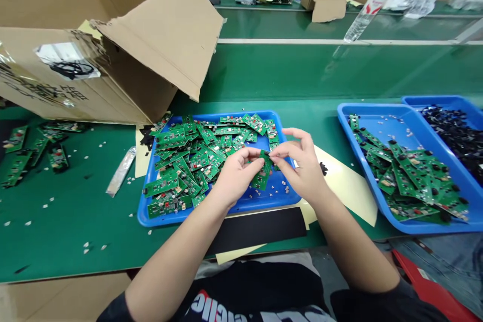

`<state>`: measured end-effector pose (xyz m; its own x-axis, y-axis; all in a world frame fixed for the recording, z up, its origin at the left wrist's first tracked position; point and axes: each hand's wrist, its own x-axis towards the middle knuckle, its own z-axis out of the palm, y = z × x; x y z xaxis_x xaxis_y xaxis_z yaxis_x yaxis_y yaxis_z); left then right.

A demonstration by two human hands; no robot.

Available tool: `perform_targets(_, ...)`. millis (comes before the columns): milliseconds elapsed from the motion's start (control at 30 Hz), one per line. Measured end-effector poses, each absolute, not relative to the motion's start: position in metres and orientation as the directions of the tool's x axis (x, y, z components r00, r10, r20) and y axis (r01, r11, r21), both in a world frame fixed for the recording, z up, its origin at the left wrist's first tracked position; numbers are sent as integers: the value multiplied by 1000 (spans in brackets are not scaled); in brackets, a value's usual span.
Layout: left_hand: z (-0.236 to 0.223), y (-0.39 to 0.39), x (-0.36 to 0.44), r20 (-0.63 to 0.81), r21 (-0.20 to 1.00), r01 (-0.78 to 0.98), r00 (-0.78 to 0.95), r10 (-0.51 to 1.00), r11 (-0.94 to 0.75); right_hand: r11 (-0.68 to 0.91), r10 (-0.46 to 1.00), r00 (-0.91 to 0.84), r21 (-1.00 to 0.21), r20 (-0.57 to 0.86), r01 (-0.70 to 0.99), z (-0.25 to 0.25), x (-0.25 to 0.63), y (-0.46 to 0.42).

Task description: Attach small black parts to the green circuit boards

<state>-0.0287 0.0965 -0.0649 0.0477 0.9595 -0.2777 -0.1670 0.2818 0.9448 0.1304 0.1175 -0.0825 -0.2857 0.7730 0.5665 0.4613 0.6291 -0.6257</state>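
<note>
My left hand (239, 173) is closed on a small green circuit board (261, 177), thumb on top and fingers beneath. The board hangs tilted above the right part of a blue tray (241, 207). At the board's upper end, the fingertips of my right hand (300, 163) are pinched together against a small black piece (266, 153). The fingers cover most of that piece, so its kind is hidden. Many loose circuit boards (204, 153) lie heaped in the tray below, mostly to the left of my hands. Tiny pale bits are scattered on the tray floor.
At right, another blue tray (377, 211) holds boards with black parts on their ends; a tray of small black pieces (456, 133) stands beyond. A large cardboard box (158, 25) fills the back left. Black strip (260, 229) and yellowish paper (349, 186) lie around the middle tray.
</note>
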Motion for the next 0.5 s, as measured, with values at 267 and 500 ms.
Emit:
perform_targets(267,-63,94,-27,-330,914,-223,76,941,339,673,707,-300,-480,640,562,-82,130,119)
perform_targets(500,-62,94,-25,-318,919,-216,84,944,329,725,678,-380,-485,629,489,-84,128,119)
